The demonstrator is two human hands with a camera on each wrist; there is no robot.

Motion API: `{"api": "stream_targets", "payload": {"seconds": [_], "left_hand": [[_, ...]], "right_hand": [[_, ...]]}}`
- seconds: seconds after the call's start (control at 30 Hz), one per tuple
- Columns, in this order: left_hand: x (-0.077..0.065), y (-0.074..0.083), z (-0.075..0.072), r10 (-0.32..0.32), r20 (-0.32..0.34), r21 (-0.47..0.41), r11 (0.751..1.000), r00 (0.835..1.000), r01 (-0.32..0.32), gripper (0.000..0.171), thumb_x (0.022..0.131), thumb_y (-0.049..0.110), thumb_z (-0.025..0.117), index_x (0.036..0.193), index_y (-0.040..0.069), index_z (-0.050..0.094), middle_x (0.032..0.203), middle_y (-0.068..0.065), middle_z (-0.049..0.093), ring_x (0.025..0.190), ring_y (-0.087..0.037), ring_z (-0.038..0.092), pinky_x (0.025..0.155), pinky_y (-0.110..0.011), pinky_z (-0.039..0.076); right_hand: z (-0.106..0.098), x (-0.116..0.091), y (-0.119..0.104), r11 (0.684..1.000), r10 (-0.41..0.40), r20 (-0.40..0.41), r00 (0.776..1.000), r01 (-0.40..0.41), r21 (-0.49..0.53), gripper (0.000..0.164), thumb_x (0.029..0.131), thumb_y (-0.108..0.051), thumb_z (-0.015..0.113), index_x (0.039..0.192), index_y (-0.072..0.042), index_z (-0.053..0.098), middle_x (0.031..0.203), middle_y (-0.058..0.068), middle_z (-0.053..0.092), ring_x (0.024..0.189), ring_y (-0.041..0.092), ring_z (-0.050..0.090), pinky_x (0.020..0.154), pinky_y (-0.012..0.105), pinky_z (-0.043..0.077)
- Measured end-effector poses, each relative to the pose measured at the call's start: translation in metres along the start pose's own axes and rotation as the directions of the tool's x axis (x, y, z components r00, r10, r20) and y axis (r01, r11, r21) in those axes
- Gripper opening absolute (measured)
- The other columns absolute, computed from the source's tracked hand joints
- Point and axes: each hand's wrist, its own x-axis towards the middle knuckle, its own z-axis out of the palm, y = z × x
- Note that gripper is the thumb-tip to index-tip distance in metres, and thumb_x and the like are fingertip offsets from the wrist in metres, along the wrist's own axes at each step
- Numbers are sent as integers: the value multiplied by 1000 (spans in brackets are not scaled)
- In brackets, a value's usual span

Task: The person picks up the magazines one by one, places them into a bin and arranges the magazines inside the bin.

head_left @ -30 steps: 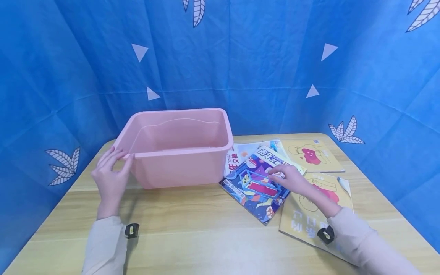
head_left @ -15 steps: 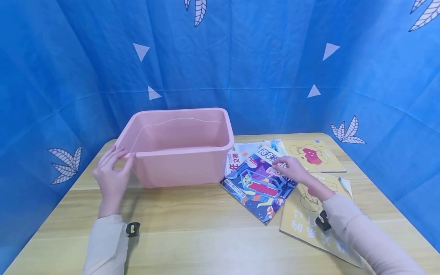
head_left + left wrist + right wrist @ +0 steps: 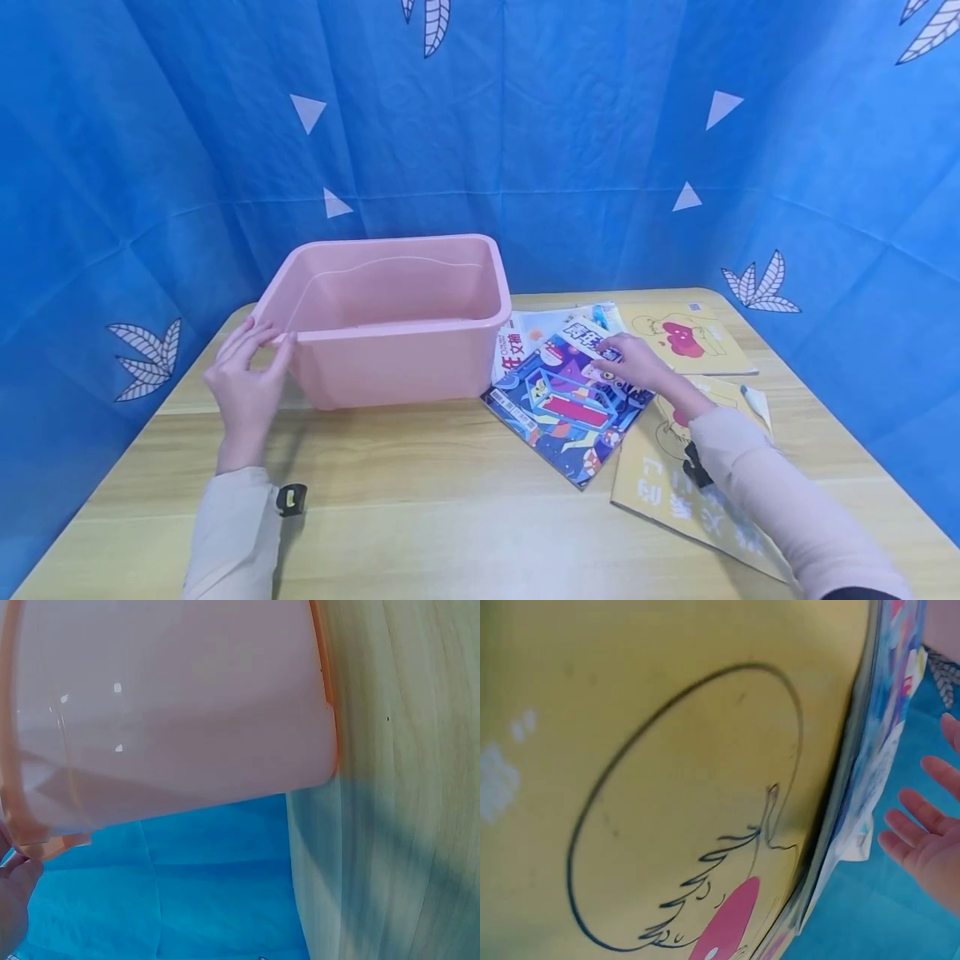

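My left hand [image 3: 246, 390] grips the rim of a pink plastic storage bin [image 3: 393, 367] at its front left corner. In the left wrist view, that hand [image 3: 15, 900] shows low at the left, beside the bin's wall [image 3: 195, 682]. Over a dark blue comic-style magazine [image 3: 562, 429] hovers my right hand [image 3: 636, 364]. Its fingers are spread loosely and hold nothing. The right wrist view shows this hand [image 3: 934, 847] apart from the pages. Under the blue magazine lie other magazines, among them a white one [image 3: 513, 346] with red lettering.
A yellow book [image 3: 645, 479] with a line drawing lies beneath my right forearm. Another yellow book [image 3: 723, 354] lies behind it at the back right. Blue curtains [image 3: 585, 150] surround the wooden table [image 3: 420, 517] at the back and sides.
My right hand has risen slightly toward the back of the magazine, and its forearm has swung left. The left hand and the bin stay in place.
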Motion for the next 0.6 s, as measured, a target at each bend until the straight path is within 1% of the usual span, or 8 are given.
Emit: {"api": "stream_targets", "payload": {"seconds": [0.17, 0.23, 0.47, 0.6], "left_hand": [[0, 1, 1, -1, -3, -4, 1000, 1000, 1, 21, 74, 10, 72, 87, -7, 67, 97, -20, 64, 108, -29, 53, 96, -37, 34], [0, 1, 1, 0, -5, -5, 1000, 1000, 0, 21, 74, 9, 72, 86, -7, 67, 97, -20, 64, 108, -29, 53, 96, -38, 35], [0, 2, 1, -5, -6, -3, 1000, 1000, 5, 19, 72, 5, 72, 87, -7, 67, 97, -20, 64, 108, -29, 53, 97, -36, 34], [0, 1, 1, 8, -14, -4, 1000, 1000, -8, 19, 72, 4, 72, 86, -7, 67, 97, -20, 64, 107, -29, 54, 96, -35, 36]], "right_hand": [[2, 5, 8, 998, 44, 29, 999, -42, -54, 44, 86, -26, 59, 116, 5, 53, 117, 26, 50, 109, 39, 44, 91, 52, 35], [3, 7, 11, 996, 63, 39, 997, -61, -62, 47, 86, -28, 59, 119, 5, 52, 119, 26, 48, 110, 39, 44, 92, 52, 35], [5, 12, 19, 992, 123, 84, 989, -118, -52, 56, 87, -36, 57, 126, 2, 45, 127, 27, 41, 116, 41, 37, 93, 55, 32], [6, 15, 23, 988, 154, 101, 983, -151, -40, 61, 85, -40, 58, 128, 1, 44, 131, 28, 35, 119, 42, 33, 94, 56, 29]]}}
